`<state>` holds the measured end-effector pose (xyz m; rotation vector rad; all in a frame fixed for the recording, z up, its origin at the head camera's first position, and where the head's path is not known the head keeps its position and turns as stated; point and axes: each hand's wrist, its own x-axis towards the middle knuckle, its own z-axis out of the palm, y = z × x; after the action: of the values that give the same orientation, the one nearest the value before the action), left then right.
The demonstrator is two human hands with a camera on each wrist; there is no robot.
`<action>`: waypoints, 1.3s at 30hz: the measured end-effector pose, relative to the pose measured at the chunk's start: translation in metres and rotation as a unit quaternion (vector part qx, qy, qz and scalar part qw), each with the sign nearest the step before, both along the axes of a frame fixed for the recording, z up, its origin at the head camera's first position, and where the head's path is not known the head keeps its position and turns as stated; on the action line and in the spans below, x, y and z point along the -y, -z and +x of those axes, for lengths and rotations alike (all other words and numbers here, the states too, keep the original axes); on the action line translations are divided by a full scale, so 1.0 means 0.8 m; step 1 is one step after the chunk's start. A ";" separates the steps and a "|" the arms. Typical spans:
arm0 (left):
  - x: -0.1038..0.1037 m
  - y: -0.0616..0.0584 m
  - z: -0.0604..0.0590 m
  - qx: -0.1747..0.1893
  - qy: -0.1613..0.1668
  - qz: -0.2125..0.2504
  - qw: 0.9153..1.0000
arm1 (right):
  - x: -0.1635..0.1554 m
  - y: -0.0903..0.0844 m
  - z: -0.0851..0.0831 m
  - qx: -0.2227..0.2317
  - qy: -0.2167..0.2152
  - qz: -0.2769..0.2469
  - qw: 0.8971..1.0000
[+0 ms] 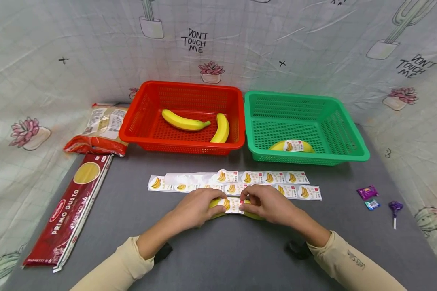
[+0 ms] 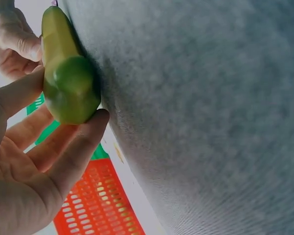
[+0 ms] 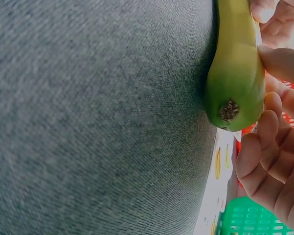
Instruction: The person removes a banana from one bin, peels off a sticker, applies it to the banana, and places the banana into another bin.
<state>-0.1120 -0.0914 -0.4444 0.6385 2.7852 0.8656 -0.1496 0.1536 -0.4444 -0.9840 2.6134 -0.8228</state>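
Baskets are sitting side by side at the far edge of the grey table (image 1: 218,258): a red basket (image 1: 131,127) on the left, a green basket (image 1: 349,149) on the right; nearer, sticker sheets (image 1: 276,178) are lying flat; nearest, a banana (image 1: 253,215) is resting on the table; the left hand (image 1: 194,209) is curling round its left end; the right hand (image 1: 271,206) is pinching a sticker (image 1: 233,205) against its middle.

left hand (image 2: 24,166) around a banana's green end

the banana (image 2: 68,83) lies against the grey bench (image 2: 200,112), fingers (image 2: 80,144) curled under its tip; the right hand (image 2: 12,41) touches it farther along, a red basket (image 2: 95,205) behind.
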 end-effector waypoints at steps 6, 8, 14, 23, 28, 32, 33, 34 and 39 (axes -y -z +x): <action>0.003 0.002 0.002 -0.003 -0.018 0.000 1.000 | 0.002 0.000 -0.002 -0.008 -0.005 -0.003 1.000; 0.003 0.002 0.002 -0.003 -0.022 0.000 1.000 | 0.002 0.000 -0.004 -0.012 -0.011 -0.003 1.000; 0.004 0.002 0.002 0.004 -0.025 -0.001 1.000 | -0.006 -0.017 -0.014 -0.015 -0.039 -0.014 0.999; 0.001 0.000 0.002 0.018 -0.017 0.003 1.000 | -0.119 -0.106 -0.074 -0.158 0.122 -0.038 0.979; -0.001 0.000 0.002 0.020 -0.017 0.000 1.000 | -0.240 -0.133 -0.124 -0.144 0.274 0.027 0.951; -0.001 0.000 0.002 0.023 -0.016 0.000 1.000 | -0.332 -0.115 -0.146 -0.041 0.368 0.052 0.928; -0.001 0.000 0.002 0.023 -0.016 0.001 1.000 | -0.349 -0.109 -0.147 -0.005 0.381 0.052 0.923; -0.001 0.000 0.002 0.023 -0.016 0.002 1.000 | -0.362 -0.102 -0.147 0.026 0.387 0.045 0.921; 0.001 0.000 0.001 0.021 -0.018 0.004 1.000 | -0.385 -0.078 -0.141 0.155 0.365 -0.026 0.918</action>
<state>-0.1112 -0.0919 -0.4444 0.5662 2.7663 0.8871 -0.2626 0.4619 -0.3819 0.1676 2.6578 -1.0870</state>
